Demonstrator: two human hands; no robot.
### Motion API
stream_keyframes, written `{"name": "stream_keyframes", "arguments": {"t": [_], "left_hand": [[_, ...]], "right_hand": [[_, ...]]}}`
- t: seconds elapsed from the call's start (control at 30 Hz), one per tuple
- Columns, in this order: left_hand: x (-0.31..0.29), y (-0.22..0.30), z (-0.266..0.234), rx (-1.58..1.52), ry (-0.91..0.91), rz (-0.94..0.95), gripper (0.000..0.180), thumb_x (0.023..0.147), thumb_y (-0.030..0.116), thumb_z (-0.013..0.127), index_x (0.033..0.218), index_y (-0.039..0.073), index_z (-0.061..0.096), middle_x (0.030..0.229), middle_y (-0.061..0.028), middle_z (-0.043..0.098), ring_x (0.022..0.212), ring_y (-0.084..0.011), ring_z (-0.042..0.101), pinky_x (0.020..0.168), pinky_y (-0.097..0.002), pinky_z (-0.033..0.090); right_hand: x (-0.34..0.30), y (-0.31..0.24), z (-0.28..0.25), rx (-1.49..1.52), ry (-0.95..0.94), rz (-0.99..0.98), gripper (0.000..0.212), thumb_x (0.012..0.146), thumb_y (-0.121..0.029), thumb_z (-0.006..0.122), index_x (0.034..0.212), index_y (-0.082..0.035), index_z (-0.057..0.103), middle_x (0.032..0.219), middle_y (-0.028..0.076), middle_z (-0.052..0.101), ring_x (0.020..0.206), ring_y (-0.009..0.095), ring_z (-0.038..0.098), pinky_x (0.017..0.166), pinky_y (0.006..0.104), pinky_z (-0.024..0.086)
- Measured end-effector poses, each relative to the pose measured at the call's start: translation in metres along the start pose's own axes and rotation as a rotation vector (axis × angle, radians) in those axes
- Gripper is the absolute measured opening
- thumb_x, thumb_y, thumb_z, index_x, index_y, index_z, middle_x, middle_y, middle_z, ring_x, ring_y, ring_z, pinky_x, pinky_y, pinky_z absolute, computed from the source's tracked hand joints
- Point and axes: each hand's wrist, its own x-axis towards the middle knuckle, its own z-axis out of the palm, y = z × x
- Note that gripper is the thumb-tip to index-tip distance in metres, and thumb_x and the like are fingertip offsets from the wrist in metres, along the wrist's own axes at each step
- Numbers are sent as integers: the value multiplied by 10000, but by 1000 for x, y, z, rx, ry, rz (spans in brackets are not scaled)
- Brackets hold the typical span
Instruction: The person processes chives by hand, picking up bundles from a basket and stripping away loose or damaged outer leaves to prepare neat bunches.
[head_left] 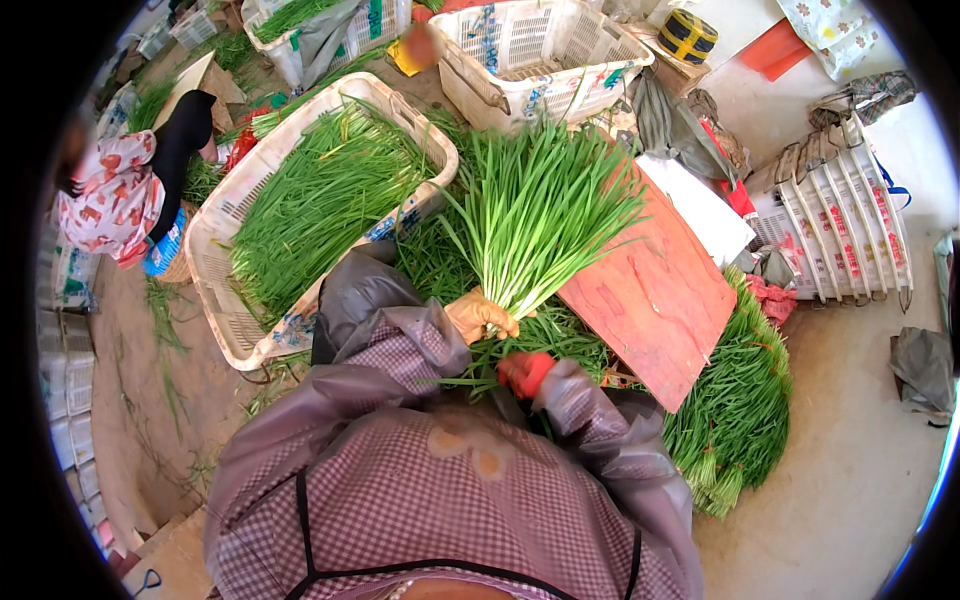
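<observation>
My left hand [481, 315], in a yellowish glove, is closed around the pale stem ends of a large bunch of garlic chives [535, 215]. Its green blades fan out upward, away from me. Just below and to the right is my right hand [525, 374], in a red glove, with its fingers curled closed. Some loose green blades [462, 381] lie beside it, but whatever is in its fingers cannot be made out. More loose chives [560, 340] lie beneath both hands.
On the left is a white plastic crate [222, 318] of chives. A red board [655, 290] slopes at the right, above tied chive bundles [735, 420]. Another white crate [540, 105] stands at the back. Stacked white baskets [835, 225] lean far right; another person [115, 195] sits far left.
</observation>
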Motion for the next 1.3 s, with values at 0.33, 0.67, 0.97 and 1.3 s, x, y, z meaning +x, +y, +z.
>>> {"name": "stream_keyframes", "arguments": {"t": [0.33,0.67,0.97,1.3], "left_hand": [[-25,23,7,103,67,84,332,676,19,676,1005,-9,648,821,-92,663,659,-160,618,531,-267,453],[-52,39,45,125,44,168,349,598,-66,654,940,3,641,722,-74,626,591,-164,593,512,-263,457],[-70,45,51,117,-79,155,444,703,29,716,1131,-4,605,1003,-83,661,715,-148,607,565,-248,465],[-53,65,70,619,138,398,381,739,7,685,1111,20,605,902,-56,655,714,-160,626,555,-265,496]], "right_hand": [[-50,-84,-24,-92,659,-326,434,860,-289,608,1241,-87,556,723,137,659,639,291,648,590,402,506],[-47,-115,-13,-542,1073,-635,137,786,-181,647,886,-87,650,613,118,606,495,268,575,471,376,453],[-117,-136,19,53,-145,-315,209,894,-238,624,894,-37,677,602,24,601,452,82,508,443,238,415],[-49,-93,-27,578,236,-1032,932,717,-87,740,1457,-57,173,1469,144,288,1352,274,331,1062,414,361]]}}
